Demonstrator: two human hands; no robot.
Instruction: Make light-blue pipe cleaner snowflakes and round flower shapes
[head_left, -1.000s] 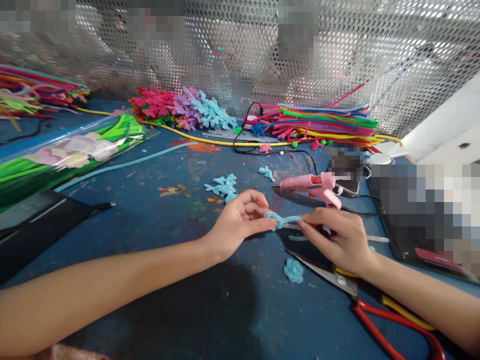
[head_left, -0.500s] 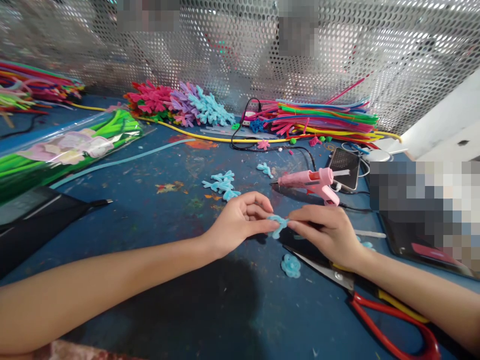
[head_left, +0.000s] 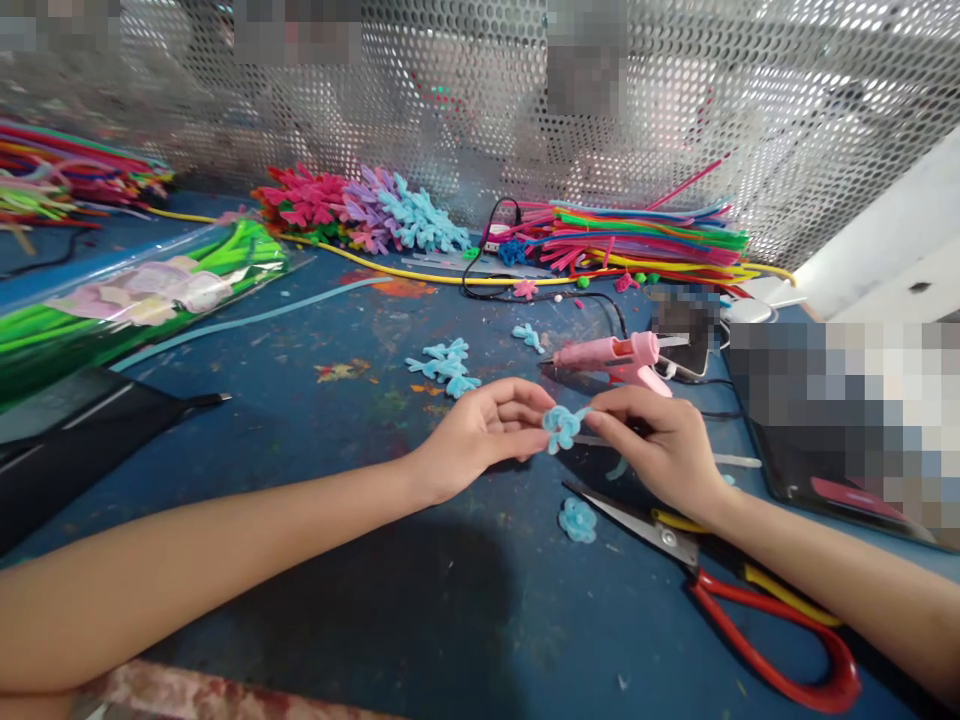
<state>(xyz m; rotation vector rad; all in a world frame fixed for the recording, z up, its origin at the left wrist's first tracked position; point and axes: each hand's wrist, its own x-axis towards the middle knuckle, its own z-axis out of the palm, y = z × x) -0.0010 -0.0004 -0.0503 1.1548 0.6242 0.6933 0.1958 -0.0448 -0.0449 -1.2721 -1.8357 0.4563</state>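
Note:
A small light-blue fuzzy flower is held up between my two hands over the blue table. My left hand pinches its left edge between thumb and fingers. On the other side, my right hand grips a short end sticking out at the upper right. Below them lies a second light-blue flower, beside the blade tips of red-handled scissors. Behind my left hand rest several light-blue branched pieces, with a smaller one nearer the pink glue gun.
Bundles of coloured stems and branched pieces line the perforated metal screen. A plastic bag of green stems and a black case are at left. At right lie a phone and a dark tablet-like object.
The held piece has risen slightly and turned, so its looped petals now show. My right hand has shifted a little up, with a short end showing at its fingertips.

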